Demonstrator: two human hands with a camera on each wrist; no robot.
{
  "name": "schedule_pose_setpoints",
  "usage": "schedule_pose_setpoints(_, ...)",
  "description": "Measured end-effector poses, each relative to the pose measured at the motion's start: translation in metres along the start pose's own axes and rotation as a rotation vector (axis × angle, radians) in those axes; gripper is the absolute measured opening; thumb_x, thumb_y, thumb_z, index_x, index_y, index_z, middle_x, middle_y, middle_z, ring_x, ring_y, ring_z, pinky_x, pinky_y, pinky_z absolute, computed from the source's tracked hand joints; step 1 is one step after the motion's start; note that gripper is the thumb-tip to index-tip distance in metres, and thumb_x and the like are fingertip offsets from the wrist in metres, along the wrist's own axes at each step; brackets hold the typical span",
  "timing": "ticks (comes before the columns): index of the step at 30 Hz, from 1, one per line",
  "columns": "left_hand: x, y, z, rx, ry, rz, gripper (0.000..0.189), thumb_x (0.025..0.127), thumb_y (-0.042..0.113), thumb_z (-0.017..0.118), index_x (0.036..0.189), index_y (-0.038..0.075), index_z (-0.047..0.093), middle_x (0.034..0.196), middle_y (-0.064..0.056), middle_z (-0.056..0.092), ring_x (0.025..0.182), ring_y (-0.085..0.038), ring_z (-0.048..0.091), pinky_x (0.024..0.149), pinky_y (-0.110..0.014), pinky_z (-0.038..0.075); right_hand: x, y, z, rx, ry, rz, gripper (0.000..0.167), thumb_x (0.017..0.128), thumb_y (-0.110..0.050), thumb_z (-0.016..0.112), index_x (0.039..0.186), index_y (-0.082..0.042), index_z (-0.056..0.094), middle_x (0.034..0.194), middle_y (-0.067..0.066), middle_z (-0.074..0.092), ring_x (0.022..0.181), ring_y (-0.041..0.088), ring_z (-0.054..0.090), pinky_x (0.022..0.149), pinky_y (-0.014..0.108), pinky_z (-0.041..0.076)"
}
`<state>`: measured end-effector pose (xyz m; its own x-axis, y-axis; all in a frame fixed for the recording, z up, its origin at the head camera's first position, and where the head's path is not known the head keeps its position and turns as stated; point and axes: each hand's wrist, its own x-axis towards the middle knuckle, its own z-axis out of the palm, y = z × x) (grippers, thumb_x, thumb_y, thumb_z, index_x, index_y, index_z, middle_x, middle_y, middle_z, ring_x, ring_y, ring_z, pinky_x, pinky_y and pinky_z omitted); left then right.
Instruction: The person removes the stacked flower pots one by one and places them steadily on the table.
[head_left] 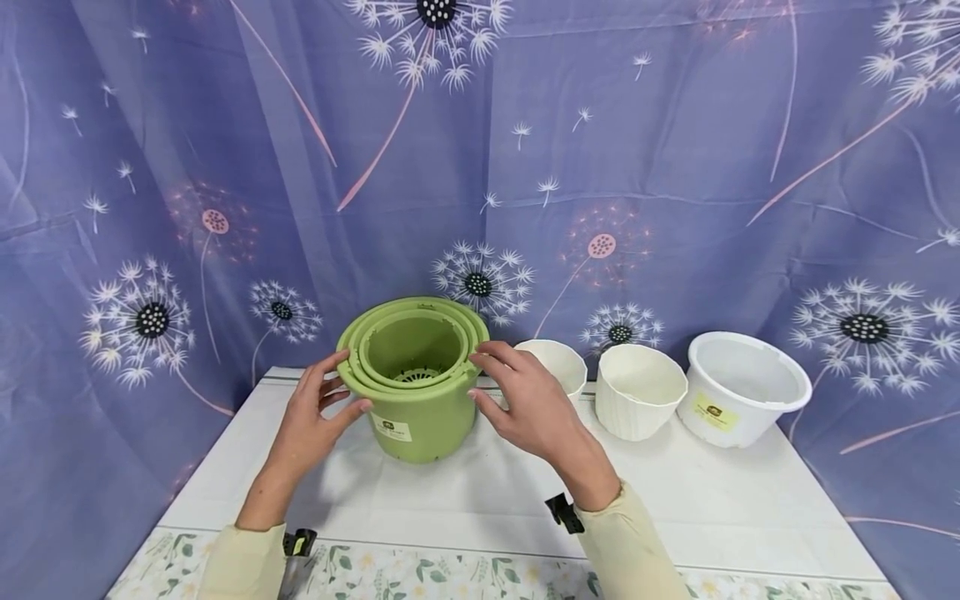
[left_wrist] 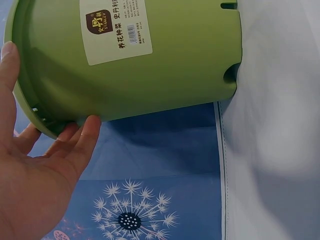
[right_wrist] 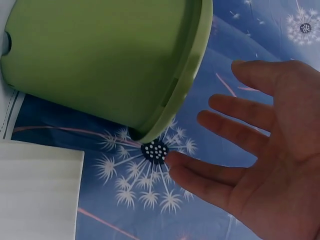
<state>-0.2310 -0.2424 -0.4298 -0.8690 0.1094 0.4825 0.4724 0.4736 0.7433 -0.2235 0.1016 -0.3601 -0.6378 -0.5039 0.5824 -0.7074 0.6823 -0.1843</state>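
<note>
A large green flower pot (head_left: 431,429) stands on the table with smaller green pots (head_left: 416,346) nested inside it; slots show in the innermost bottom. On its front is a pale label (left_wrist: 117,30). My left hand (head_left: 311,421) is at the left of its rim, the thumb (left_wrist: 9,65) near the rim's edge and the fingertips (left_wrist: 91,125) just below it, loosely spread. On the other side my right hand (head_left: 534,404) is held with fingers spread. In the right wrist view its fingers (right_wrist: 235,125) are apart from the pot's rim.
To the right stand two cream fluted pots, one (head_left: 558,362) partly behind my right hand and another (head_left: 637,400) beside it. Farther right is a white pot (head_left: 723,425) with a yellow label. A purple dandelion-print curtain (head_left: 675,167) hangs behind the white tabletop (head_left: 480,500).
</note>
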Motion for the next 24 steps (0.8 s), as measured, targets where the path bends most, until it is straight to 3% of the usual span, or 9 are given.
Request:
schedule_pose_setpoints(9,0.0,0.0,0.0,-0.007,0.001,0.003,0.082,0.096,0.014,0.082,0.165,0.019,0.038,0.155,-0.016,0.043,0.136,-0.039,0.057,0.112,-0.046,0.055,0.008,-0.007,0.007,-0.039,-0.056,-0.015,0.043,0.104,-0.029,0.071,0.141,-0.008,0.067,0.151,0.011,0.058,0.133,0.037,0.057,0.115,0.05,0.053)
schedule_pose_setpoints(15,0.0,0.0,-0.001,-0.005,0.002,0.01,0.082,0.096,0.013,0.082,0.165,0.018,0.038,0.155,-0.016,0.043,0.136,-0.04,0.057,0.111,-0.046,0.055,0.014,-0.008,0.012,-0.048,-0.087,-0.034,0.044,0.105,-0.032,0.07,0.14,-0.005,0.066,0.148,0.014,0.06,0.129,0.039,0.06,0.115,0.051,0.052)
schedule_pose_setpoints(24,0.001,0.0,0.0,-0.005,-0.006,-0.005,0.082,0.096,0.015,0.081,0.165,0.021,0.037,0.154,-0.015,0.043,0.136,-0.038,0.057,0.112,-0.043,0.055,0.023,-0.005,0.015,-0.093,-0.144,-0.075,0.045,0.109,-0.034,0.063,0.142,-0.005,0.065,0.147,0.014,0.061,0.13,0.032,0.06,0.117,0.049,0.049)
